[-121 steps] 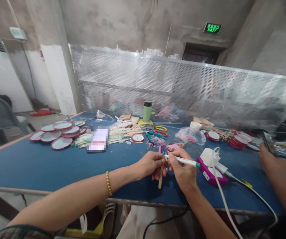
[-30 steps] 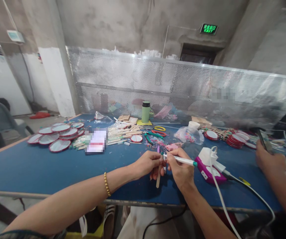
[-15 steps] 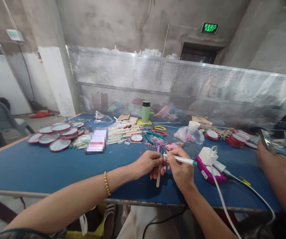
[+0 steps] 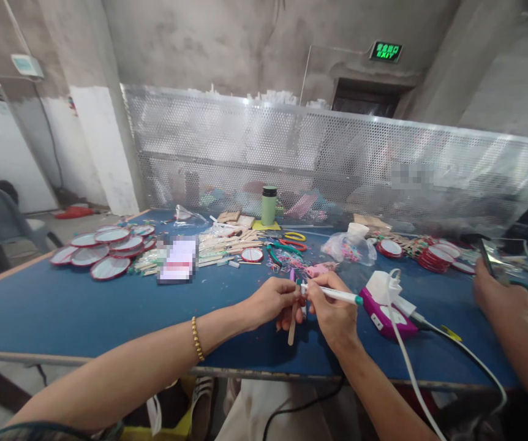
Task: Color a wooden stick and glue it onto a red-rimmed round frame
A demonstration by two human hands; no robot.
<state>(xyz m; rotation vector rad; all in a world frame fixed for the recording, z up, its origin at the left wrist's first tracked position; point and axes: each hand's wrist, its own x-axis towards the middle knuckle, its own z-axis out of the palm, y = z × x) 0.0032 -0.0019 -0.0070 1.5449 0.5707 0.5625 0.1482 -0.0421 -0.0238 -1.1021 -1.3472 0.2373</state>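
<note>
left hand (image 4: 277, 302): fingers pinched around a wooden craft stick (image 4: 291, 331), which slants over the near middle of the blue table (image 4: 121, 312), its rounded plain end toward the near edge, its far end teal. right hand (image 4: 337, 312): gripping a white marker (image 4: 337, 295) in a writing hold, teal end to the right, tip at the stick's teal end (actual contact cannot be told). a purple-ended object (image 4: 292, 275) shows just beyond the stick; whether it is held is unclear.

to the far left of the hands: a heap of wooden sticks (image 4: 231, 245) and stacked red-rimmed discs (image 4: 110, 268). far middle: a green bottle (image 4: 268, 208). right of the right hand: a purple power strip (image 4: 386, 315). at far right, a co-worker's hand (image 4: 503, 300) holds a phone (image 4: 487, 260).
</note>
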